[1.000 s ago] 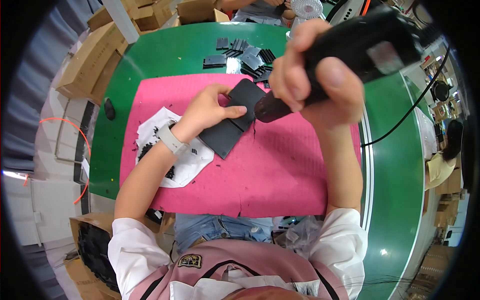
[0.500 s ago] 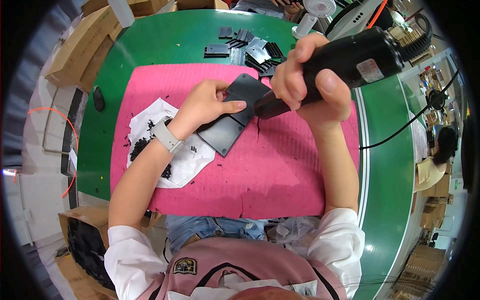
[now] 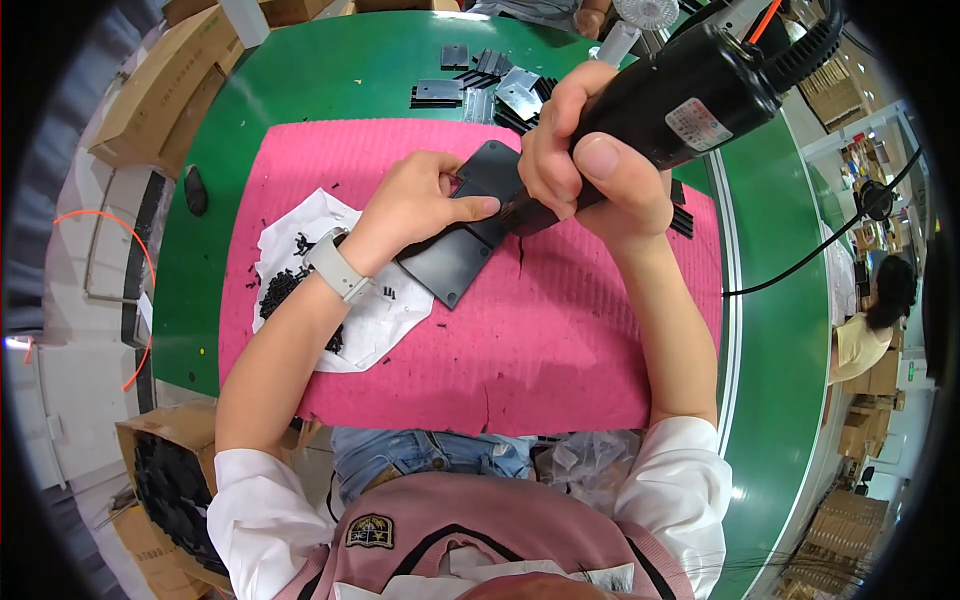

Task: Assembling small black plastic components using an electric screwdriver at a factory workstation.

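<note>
My left hand (image 3: 425, 198), with a grey-banded watch (image 3: 337, 265) on its wrist, grips a dark flat panel (image 3: 452, 268) by its left edge, thumb on top. The panel lies tilted over the pink foam mat (image 3: 560, 340), with small holes at its corners. My right hand (image 3: 610, 175) is wrapped round a thick black corded power screwdriver (image 3: 670, 95). Its nose slants down to the panel's right edge; the tip is hidden, so I cannot tell if it touches a screw. Under my left forearm lies white paper (image 3: 385, 335) bearing a pile of small black screws (image 3: 283, 288).
Dark flat pieces (image 3: 437, 92) are stacked at the far side of the green table (image 3: 330, 70). More dark strips (image 3: 682, 212) sit by the mat's right edge. A small white fan (image 3: 645, 15) stands far right. Cardboard boxes (image 3: 165, 95) line the left. Another person's hand shows at the top.
My right hand and the screwdriver have shifted slightly left, with the driver's back end higher and steeper. Dark strips at the mat's right edge now show. My left hand keeps its hold.
</note>
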{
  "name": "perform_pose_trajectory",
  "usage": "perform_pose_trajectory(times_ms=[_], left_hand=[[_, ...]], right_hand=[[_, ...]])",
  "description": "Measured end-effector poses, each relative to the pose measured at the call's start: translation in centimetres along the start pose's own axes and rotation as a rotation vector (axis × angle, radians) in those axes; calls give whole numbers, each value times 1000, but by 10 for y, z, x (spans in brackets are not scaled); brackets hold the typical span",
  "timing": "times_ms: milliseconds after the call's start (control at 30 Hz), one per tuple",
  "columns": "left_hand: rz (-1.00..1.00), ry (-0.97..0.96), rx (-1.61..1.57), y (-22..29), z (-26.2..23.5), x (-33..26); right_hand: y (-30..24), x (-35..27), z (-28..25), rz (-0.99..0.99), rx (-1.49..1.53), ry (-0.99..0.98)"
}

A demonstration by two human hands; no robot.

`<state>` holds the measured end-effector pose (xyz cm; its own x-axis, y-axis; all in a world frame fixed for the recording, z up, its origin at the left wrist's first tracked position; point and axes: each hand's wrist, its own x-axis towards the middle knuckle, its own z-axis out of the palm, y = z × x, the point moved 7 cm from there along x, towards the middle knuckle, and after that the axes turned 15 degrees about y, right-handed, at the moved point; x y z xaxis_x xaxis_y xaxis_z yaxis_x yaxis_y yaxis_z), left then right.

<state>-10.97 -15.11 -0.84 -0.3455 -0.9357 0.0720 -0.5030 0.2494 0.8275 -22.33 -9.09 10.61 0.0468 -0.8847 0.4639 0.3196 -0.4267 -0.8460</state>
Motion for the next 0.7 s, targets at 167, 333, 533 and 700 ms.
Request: perform_pose_trajectory(times_ms=[167,333,533,700], left_hand=[[-2,8,6,0,1,0],[1,16,-15,0,1,0],[203,79,-24,-3,4,1],[515,481,360,35,-25,-38]], right_hand=[[3,0,2,11,-2,2],[5,0,2,23,2,-2],[1,-9,13,-77,-193,83],[-12,-15,11,-98,-83,13]])
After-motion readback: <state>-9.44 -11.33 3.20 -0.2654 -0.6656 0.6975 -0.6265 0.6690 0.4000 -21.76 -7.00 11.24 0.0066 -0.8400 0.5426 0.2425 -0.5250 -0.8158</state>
